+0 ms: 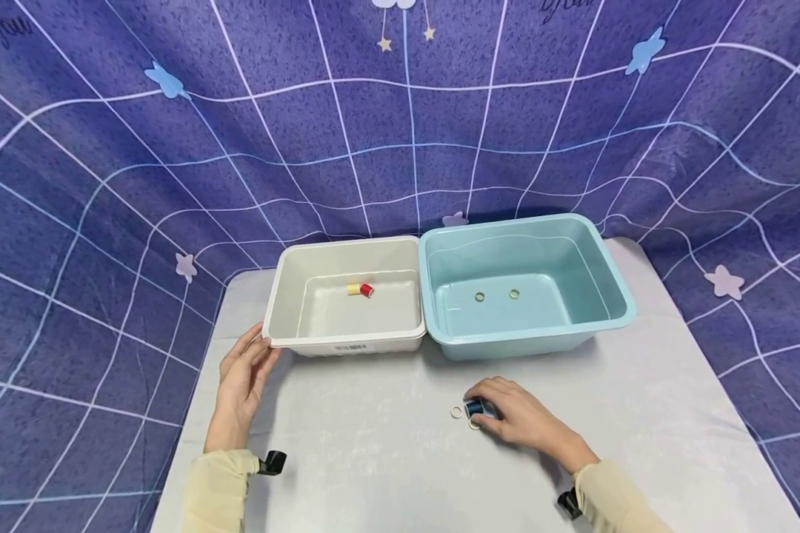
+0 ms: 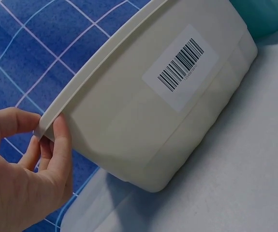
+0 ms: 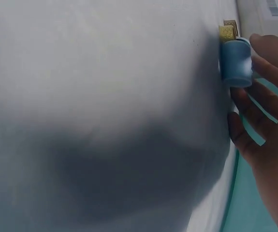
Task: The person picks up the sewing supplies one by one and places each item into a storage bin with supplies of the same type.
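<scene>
My left hand (image 1: 241,374) is at the near left corner of the white bin (image 1: 347,343), pinching its rim between thumb and fingers, as the left wrist view shows. On the table my right hand (image 1: 523,416) has thumb and fingers around a blue thread spool (image 1: 473,408), whose side faces the right wrist view. Two small pale rings lie by the spool: one ring (image 1: 456,411) just left of it, another ring (image 1: 474,424) close by the thumb. Inside the white bin lie a yellow spool (image 1: 353,289) and a red spool (image 1: 367,290).
A light blue bin (image 1: 527,340) stands against the white bin's right side. On its floor lie two greenish rings, one ring (image 1: 480,297) left of the other ring (image 1: 514,294). Purple patterned cloth (image 1: 373,170) rises behind the grey-white table (image 1: 360,444).
</scene>
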`<state>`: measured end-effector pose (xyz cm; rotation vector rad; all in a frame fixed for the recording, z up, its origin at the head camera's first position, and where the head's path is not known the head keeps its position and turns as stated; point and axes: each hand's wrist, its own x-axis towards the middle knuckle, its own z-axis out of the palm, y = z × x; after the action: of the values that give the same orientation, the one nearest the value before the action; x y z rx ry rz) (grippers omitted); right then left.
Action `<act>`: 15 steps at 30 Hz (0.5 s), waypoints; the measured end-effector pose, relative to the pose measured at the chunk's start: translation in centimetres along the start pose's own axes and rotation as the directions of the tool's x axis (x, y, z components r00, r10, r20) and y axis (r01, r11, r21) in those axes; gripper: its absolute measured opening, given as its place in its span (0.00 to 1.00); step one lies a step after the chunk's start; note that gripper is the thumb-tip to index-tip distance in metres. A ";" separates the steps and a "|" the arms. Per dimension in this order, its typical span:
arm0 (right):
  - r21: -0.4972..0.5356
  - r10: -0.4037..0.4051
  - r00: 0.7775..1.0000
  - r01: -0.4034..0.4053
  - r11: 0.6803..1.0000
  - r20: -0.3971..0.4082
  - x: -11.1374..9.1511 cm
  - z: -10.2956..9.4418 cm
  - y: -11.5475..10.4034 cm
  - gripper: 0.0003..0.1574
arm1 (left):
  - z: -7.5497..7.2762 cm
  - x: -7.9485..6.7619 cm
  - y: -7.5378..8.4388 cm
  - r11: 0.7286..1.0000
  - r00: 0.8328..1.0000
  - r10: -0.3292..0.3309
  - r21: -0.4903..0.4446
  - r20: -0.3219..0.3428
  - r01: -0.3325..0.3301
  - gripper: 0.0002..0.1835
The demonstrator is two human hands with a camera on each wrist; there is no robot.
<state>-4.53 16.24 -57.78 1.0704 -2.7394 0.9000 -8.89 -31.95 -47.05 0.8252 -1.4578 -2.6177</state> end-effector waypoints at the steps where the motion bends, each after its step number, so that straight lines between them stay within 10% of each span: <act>1: -0.003 -0.009 1.000 0.009 1.000 -0.005 0.1 0.1 0.0 0.20 | 0.0 0.0 0.0 1.000 1.000 -0.002 0.001 -0.001 0.002 0.21; 15: -0.009 -0.013 1.000 0.013 1.000 -0.004 0.8 0.5 0.0 0.10 | -0.3 0.0 -0.2 1.000 1.000 0.000 -0.013 0.021 0.000 0.21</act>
<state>-5.05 15.50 -57.99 1.0820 -2.7277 0.8867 -8.76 -32.07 -47.30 0.7990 -1.4435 -2.6407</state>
